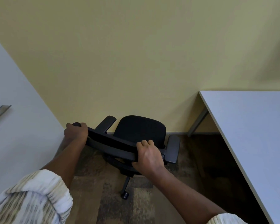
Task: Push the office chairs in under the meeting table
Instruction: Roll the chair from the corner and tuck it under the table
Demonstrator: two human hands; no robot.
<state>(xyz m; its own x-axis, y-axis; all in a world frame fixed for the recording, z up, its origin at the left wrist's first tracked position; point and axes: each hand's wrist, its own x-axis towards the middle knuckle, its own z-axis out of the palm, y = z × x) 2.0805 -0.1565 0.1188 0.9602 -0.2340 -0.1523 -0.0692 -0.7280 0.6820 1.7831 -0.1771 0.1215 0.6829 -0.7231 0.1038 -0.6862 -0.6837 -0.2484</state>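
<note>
A black office chair (141, 130) with armrests stands on the carpet in front of me, its seat facing the yellow wall. My left hand (76, 131) grips the left end of the chair's backrest top. My right hand (149, 156) grips the right end of the same backrest. A white meeting table (257, 126) stretches along the right side, its grey leg at the far corner. The chair sits in the gap to the left of that table, apart from it. One castor (124, 195) and part of the base show below the backrest.
Another white table surface (18, 126) fills the left side, with a grey metal strip (0, 111) lying on it. A yellow wall (136, 54) closes off the space right behind the chair. Patterned brown carpet (120, 210) covers the floor between the tables.
</note>
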